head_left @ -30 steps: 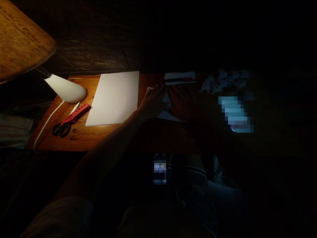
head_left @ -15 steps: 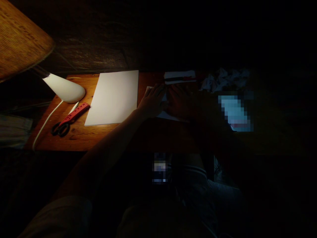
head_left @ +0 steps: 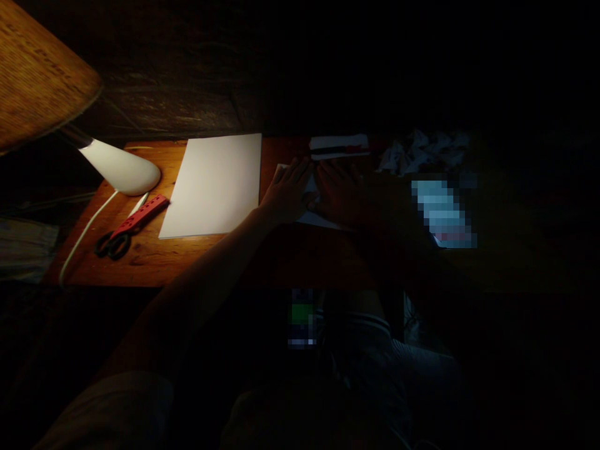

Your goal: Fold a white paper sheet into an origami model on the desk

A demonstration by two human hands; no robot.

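On the wooden surface (head_left: 154, 269) little has shifted: the white paper sheet (head_left: 319, 219) stays beneath the left hand (head_left: 291, 189) and right hand (head_left: 340, 192), each grip unclosed with fingers laid flat, suggesting steady pressing, while the pixelated phone-like screen (head_left: 302, 314) below the edge has turned partly green.

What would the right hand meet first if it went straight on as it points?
The right hand would probably meet the small white sheet just ahead, then the slim dark object lying across it; dim light leaves depth unclear.
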